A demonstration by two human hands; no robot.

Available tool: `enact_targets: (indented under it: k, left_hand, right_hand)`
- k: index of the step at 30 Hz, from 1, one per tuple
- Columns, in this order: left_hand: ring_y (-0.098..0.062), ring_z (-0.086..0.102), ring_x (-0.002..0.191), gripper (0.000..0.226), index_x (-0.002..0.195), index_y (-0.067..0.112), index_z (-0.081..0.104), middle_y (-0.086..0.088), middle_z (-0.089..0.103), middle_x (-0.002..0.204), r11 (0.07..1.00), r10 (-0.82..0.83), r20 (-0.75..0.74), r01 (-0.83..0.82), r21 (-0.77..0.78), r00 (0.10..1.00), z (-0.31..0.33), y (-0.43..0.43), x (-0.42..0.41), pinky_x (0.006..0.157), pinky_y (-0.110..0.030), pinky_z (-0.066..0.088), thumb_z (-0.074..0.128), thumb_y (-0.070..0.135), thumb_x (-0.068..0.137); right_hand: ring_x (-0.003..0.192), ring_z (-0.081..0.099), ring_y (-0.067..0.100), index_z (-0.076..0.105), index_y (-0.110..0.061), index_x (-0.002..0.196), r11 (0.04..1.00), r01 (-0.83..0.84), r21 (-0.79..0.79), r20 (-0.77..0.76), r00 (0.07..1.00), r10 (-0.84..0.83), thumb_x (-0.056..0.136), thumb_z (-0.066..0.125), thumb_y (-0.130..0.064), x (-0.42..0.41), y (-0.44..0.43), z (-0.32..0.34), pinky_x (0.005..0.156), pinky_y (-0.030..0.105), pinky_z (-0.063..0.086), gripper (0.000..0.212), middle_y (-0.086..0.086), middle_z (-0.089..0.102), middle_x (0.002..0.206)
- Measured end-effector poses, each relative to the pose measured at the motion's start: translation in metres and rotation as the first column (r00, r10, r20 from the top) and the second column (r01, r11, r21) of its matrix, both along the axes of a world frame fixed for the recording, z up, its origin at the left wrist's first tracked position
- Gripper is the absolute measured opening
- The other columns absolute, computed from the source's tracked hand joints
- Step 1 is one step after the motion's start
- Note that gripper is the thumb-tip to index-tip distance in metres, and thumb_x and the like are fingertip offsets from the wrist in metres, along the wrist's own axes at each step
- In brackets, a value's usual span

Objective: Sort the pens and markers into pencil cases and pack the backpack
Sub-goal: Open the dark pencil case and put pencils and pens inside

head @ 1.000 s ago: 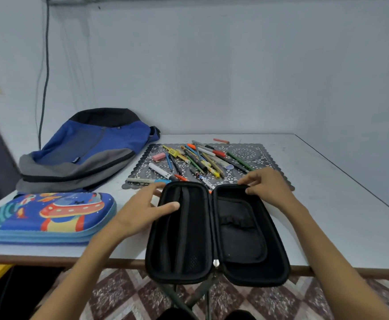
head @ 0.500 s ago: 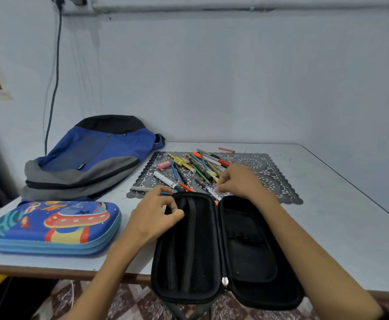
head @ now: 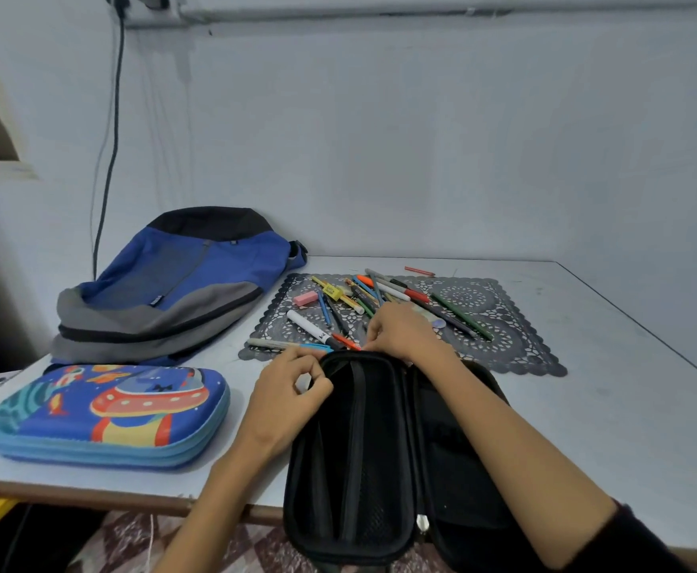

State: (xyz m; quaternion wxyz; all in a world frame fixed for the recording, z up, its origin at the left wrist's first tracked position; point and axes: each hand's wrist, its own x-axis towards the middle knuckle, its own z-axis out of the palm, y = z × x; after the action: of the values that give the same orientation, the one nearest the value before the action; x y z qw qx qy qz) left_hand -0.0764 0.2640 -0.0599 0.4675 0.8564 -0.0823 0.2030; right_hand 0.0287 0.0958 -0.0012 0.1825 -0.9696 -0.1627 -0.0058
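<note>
Holding the black case open at the table's edge

My left hand (head: 284,401) has its fingers curled, with thumb and fingertips pinching the far left corner of the black pencil case (head: 350,457). My right hand (head: 400,330) reaches past the case's far rim, fingers bent down among the pens and markers (head: 363,293). I cannot tell whether it grips one or only touches them.

At far left lies the blue pencil case (head: 106,415), a closed, hard moulded shell printed with a cartoon spaceship. Behind it the backpack (head: 173,287) slumps flat, soft fabric in blue, grey and black. The black case lies opened like a book, two rigid halves with mesh and a band inside, and its near end hangs past the table edge. Beyond it a dark lacy mat (head: 504,337) with scalloped edges carries the loose pile, with a pink eraser (head: 306,299), a white marker (head: 307,324) and, towards the right, a green pencil (head: 462,316).

The table (head: 586,407) is smooth and pale grey with a brown edge, and it sits in a corner of the plain pale wall (head: 421,138). A dark cable (head: 111,150) hangs down at left, and patterned floor tiles (head: 123,543) show below.
</note>
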Motion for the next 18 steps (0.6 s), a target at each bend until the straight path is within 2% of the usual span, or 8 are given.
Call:
enact_targets:
  k: [4,6,8,11,13,16,18]
  left_hand:
    - [0.001,0.057,0.097,0.02,0.062,0.028,0.055,0.016,0.064,0.105,1.0,0.006,0.023,-0.006,0.014,1.0,0.0,0.001,0.0,0.074,-0.027,0.037,0.048,0.046,0.063]
    - [0.002,0.057,0.097,0.021,0.063,0.026,0.054,0.016,0.064,0.105,1.0,0.005,0.022,-0.005,0.015,1.0,-0.001,0.001,0.001,0.074,-0.027,0.037,0.048,0.046,0.063]
    - [0.001,0.057,0.098,0.022,0.063,0.024,0.054,0.018,0.064,0.106,1.0,0.006,0.021,-0.006,0.021,1.0,-0.002,0.002,0.002,0.073,-0.027,0.037,0.048,0.045,0.064]
    - [0.0,0.058,0.097,0.023,0.059,0.022,0.052,0.016,0.064,0.104,1.0,0.013,0.037,-0.014,0.019,0.999,-0.003,0.003,0.003,0.072,-0.028,0.037,0.048,0.044,0.064]
    - [-0.004,0.059,0.093,0.023,0.057,0.023,0.051,0.013,0.065,0.101,1.0,0.015,0.048,-0.016,0.019,0.999,-0.003,0.003,0.003,0.071,-0.029,0.038,0.048,0.044,0.064]
    - [-0.008,0.059,0.091,0.022,0.058,0.023,0.049,0.009,0.067,0.098,1.0,0.012,0.06,-0.014,0.022,0.998,-0.003,0.003,0.002,0.07,-0.03,0.038,0.047,0.044,0.064]
    - [-0.005,0.058,0.087,0.023,0.058,0.023,0.049,0.009,0.067,0.099,1.0,0.012,0.052,-0.014,0.024,0.999,-0.002,0.003,0.001,0.069,-0.028,0.037,0.047,0.045,0.065]
  right_hand:
    - [0.089,0.066,0.024,0.073,-0.011,0.087,0.996,0.064,-0.057,0.075,0.995,-0.06,0.08,0.072,-0.017,0.005,0.008,-0.003,0.079,0.036,0.055,0.009,0.006,0.071,0.095]
    - [0.093,0.065,0.025,0.071,-0.012,0.094,0.991,0.094,-0.092,0.134,0.988,-0.081,0.081,0.074,-0.019,0.004,0.012,0.0,0.078,0.032,0.052,0.015,0.005,0.07,0.099]
    - [0.095,0.065,0.023,0.072,-0.013,0.096,0.996,0.079,-0.047,0.163,0.984,-0.07,0.085,0.071,-0.022,0.001,0.017,0.004,0.074,0.03,0.047,0.015,0.005,0.07,0.099]
    - [0.076,0.061,0.017,0.075,-0.01,0.093,0.997,0.011,0.072,0.075,0.997,-0.016,0.084,0.071,-0.035,-0.003,0.03,0.008,0.059,0.025,0.04,0.027,0.002,0.067,0.081]
    - [0.074,0.061,0.019,0.072,-0.008,0.087,1.0,-0.004,0.028,-0.002,1.0,0.004,0.078,0.076,-0.04,-0.002,0.04,0.006,0.059,0.027,0.041,0.033,0.001,0.066,0.079]
    - [0.074,0.059,0.021,0.06,-0.01,0.075,0.999,0.04,0.026,-0.042,0.998,-0.039,0.073,0.079,-0.032,0.002,0.043,0.004,0.061,0.03,0.043,0.029,0.002,0.061,0.075]
    - [0.069,0.06,0.018,0.067,-0.008,0.079,0.991,0.054,0.122,-0.028,0.998,-0.051,0.073,0.078,-0.024,0.002,0.038,0.008,0.059,0.03,0.047,0.021,0.002,0.065,0.074]
